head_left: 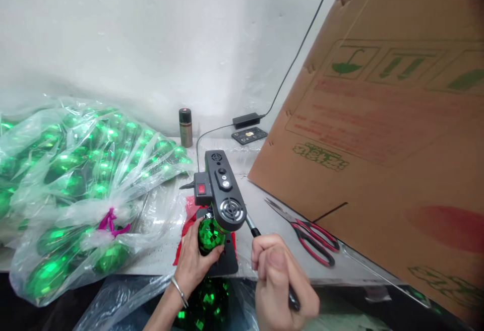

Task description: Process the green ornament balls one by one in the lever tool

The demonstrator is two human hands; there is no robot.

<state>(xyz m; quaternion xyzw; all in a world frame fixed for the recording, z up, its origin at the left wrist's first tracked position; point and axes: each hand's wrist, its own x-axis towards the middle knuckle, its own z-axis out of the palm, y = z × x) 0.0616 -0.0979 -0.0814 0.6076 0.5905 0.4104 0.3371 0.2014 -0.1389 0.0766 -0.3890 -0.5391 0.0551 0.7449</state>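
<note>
Under the head of a black bench machine, my left hand grips a shiny green mirrored ball ornament, thumb and fingers on opposite sides. The ball's silver top faces the machine; the exact contact there is hidden. My right hand is a fist around the machine's black-ended metal lever, whose far end shows below the fingers. A red switch sits on the machine's left side. Beneath its base lies red cloth or film.
Clear plastic bags of green balls fill the left; a purple tie closes one. Red-handled scissors lie to the right beside a large cardboard box. Behind stand a small can, a power adapter and a phone.
</note>
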